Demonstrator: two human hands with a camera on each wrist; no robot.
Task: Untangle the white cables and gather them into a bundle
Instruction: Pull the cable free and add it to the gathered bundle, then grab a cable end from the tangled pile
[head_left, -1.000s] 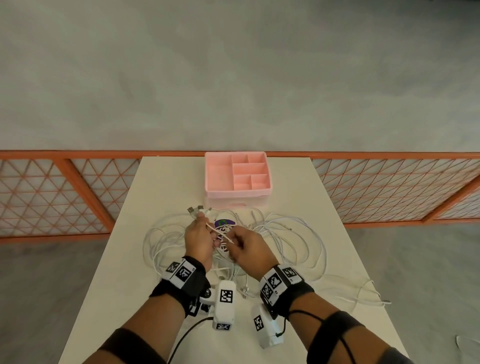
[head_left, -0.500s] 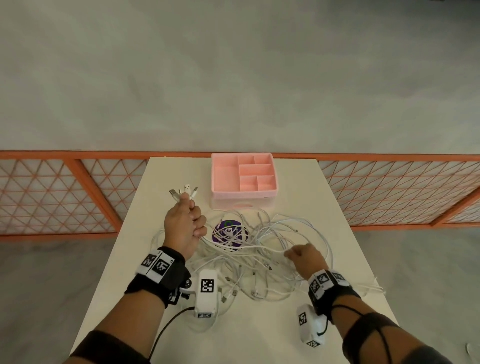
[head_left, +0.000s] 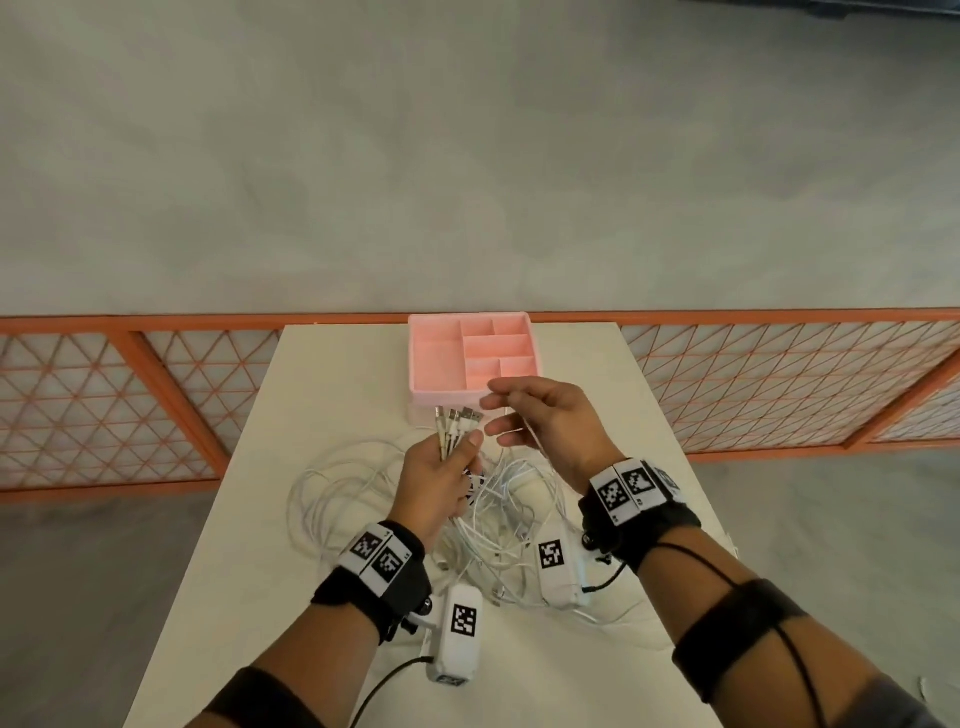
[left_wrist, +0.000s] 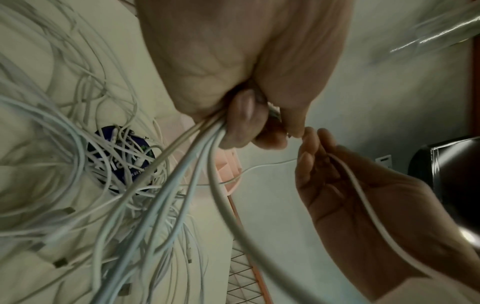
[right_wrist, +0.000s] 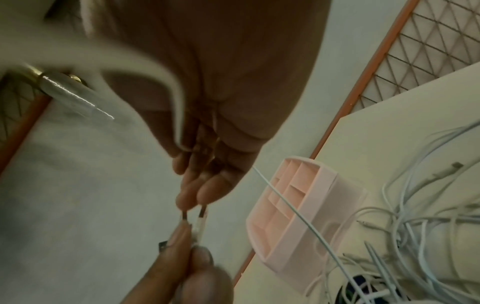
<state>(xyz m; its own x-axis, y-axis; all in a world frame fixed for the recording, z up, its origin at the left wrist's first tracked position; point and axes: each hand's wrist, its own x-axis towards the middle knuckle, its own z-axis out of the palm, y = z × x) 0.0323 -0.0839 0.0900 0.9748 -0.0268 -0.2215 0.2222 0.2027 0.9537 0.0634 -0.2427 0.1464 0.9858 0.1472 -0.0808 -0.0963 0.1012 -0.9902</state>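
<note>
The left hand (head_left: 439, 486) grips white cables (head_left: 511, 525) just below their plugs (head_left: 460, 421), the tangle trailing onto the desk (head_left: 337, 374); keep that grip firm. The right hand (head_left: 550, 421), fingers nearly straight, carries one strand (left_wrist: 365, 197) across its palm: slide along it gently, easing snags free.

A purple disc (left_wrist: 132, 173) lies mostly hidden under white cables (head_left: 498, 530) — its print unreadable.

On the table (head_left: 322, 395), the tray (head_left: 447, 397) sits at 12 o'clock, the cables (head_left: 498, 525) at its 6 o'clock; a fence (head_left: 156, 405) stands behind.
</note>
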